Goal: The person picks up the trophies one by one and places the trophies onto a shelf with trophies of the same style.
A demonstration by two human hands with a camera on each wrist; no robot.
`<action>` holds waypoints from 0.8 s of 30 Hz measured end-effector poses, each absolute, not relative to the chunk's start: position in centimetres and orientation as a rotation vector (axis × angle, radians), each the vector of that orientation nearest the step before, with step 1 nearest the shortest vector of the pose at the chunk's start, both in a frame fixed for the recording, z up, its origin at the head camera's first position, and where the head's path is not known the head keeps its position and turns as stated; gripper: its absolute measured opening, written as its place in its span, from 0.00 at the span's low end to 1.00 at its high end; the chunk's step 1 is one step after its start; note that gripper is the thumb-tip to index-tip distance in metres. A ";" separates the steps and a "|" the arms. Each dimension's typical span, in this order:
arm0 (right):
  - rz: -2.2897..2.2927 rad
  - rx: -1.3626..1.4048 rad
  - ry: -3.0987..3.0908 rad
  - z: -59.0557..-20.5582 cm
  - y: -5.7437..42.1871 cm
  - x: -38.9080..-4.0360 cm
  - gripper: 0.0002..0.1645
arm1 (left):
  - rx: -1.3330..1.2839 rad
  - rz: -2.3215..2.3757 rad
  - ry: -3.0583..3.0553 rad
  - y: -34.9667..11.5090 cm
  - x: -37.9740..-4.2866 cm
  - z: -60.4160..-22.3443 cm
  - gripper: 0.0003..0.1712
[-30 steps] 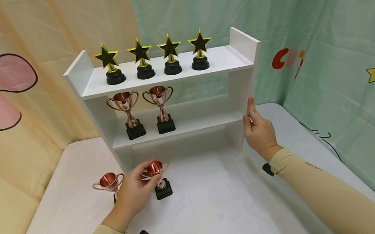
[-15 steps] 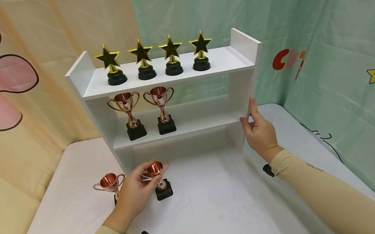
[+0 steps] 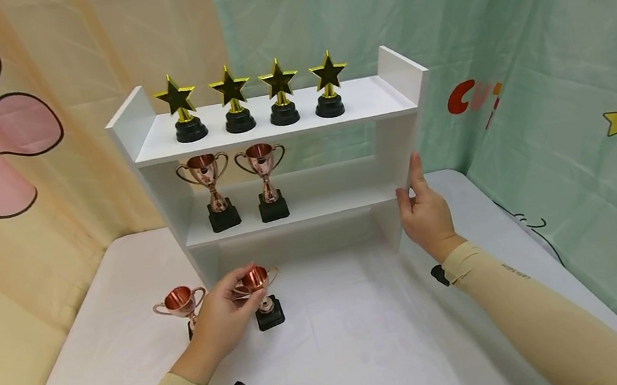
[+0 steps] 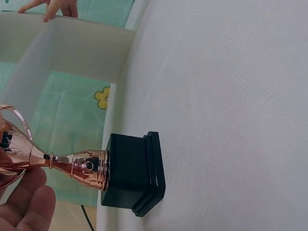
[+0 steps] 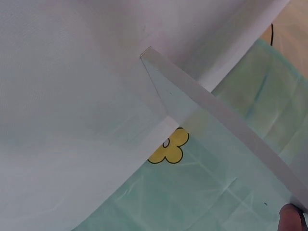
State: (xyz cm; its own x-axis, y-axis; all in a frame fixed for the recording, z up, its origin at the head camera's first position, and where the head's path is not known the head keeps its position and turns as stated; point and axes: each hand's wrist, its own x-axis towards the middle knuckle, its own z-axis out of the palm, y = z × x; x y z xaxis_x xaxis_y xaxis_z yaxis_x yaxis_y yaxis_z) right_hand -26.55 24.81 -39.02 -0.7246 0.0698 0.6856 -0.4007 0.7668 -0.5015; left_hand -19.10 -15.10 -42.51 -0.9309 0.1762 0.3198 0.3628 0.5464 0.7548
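Note:
My left hand (image 3: pixel 225 315) holds a copper-coloured trophy cup (image 3: pixel 257 279) by its bowl, in front of the shelf's lower left. The left wrist view shows the cup's black base (image 4: pixel 132 169) right at the white tabletop, with fingertips (image 4: pixel 37 204) against the bowl. A second copper cup (image 3: pixel 179 300) stands left of this hand, its stem partly hidden behind it. My right hand (image 3: pixel 428 220) rests against the right side panel (image 3: pixel 411 127) of the white shelf unit, index finger pointing up along it and thumb at the front edge. In the right wrist view only one fingertip (image 5: pixel 291 219) shows.
Several gold star trophies (image 3: pixel 284 111) line the top shelf board (image 3: pixel 365 94). Two more copper cups, a left one (image 3: pixel 223 215) and a right one (image 3: pixel 273 206), stand on the middle board (image 3: pixel 340 197). Printed curtains (image 3: pixel 541 78) enclose the white-covered table (image 3: pixel 361 361).
Both hands and the cup stay almost in place. The right thumb and index finger have shifted slightly along the side panel.

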 end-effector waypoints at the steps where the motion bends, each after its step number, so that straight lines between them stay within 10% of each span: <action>1: 0.847 0.249 -2.240 -39.0 24.8 -26.5 0.47 | -0.453 -1.331 -2.578 -15.1 -19.1 -42.5 0.30; 24: 0.843 0.228 -2.209 -38.9 24.6 -26.6 0.44 | -0.495 -1.312 -2.539 -15.1 -19.2 -42.9 0.29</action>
State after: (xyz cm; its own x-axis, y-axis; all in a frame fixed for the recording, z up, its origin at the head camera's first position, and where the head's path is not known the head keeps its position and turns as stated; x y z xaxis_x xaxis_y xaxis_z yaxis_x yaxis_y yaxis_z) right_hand -26.56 24.62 -38.94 -0.7043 0.0923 0.7039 -0.3999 0.7676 -0.5008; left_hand -19.22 -15.06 -42.95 -0.9136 0.1867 0.3612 0.4026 0.5391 0.7397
